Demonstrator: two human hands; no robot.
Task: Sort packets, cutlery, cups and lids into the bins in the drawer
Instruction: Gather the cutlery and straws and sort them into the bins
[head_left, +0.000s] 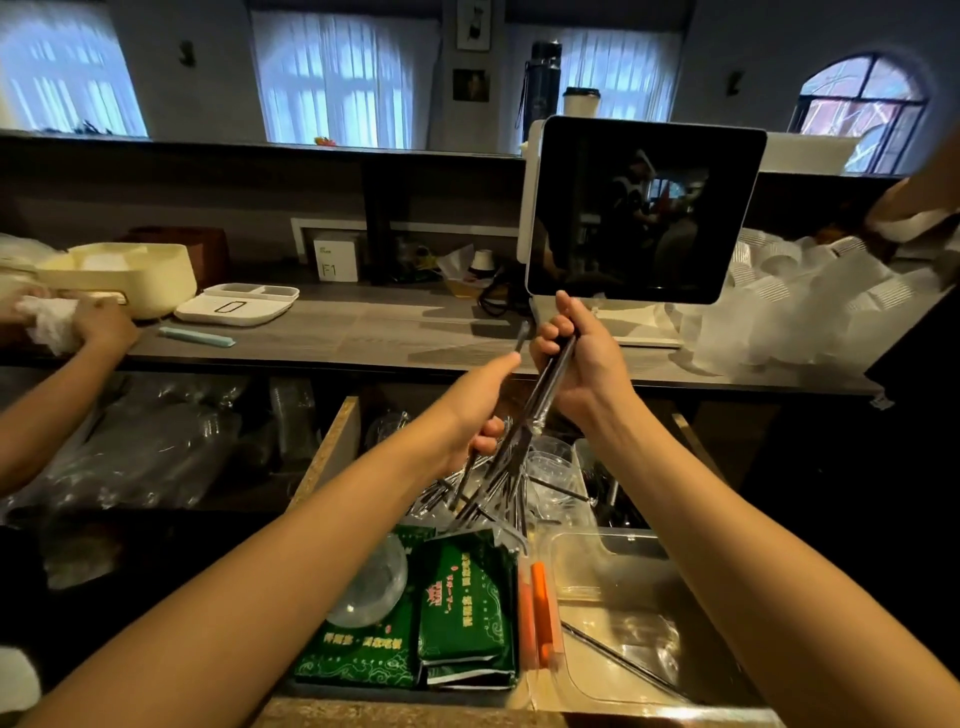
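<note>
My right hand (576, 358) is raised above the open drawer (332, 441), its fingers curled tight round the upper ends of a bundle of black wrapped cutlery (540, 395) that slants down and to the left from my fist. My left hand (480, 405) is just beside it, lower and to the left, with its fingers curled round the lower part of the same bundle and one loose black piece (521, 336) sticking up past its fingertip. Beneath both hands, more black cutlery pieces (467, 493) lie fanned in the back of the drawer, with clear plastic cups (553, 462) just right of them. Nearer to me, under my left forearm, sit green packets (467, 608) and a clear domed lid (369, 582); orange-tipped items (540, 613) lie along their right edge, and a clear plastic bin (613, 571) sits below my right forearm with a thin black stick (618, 660) lying across it. Beyond my hands on the counter (363, 332) stands a tablet screen (644, 208), with a white scale (239, 304) and a cream container (124, 275) far off to the left. Another person's hand (98, 327) there holds a white cloth (49, 322). A heap of white cups in plastic (810, 306) lies to the right of the tablet.
</note>
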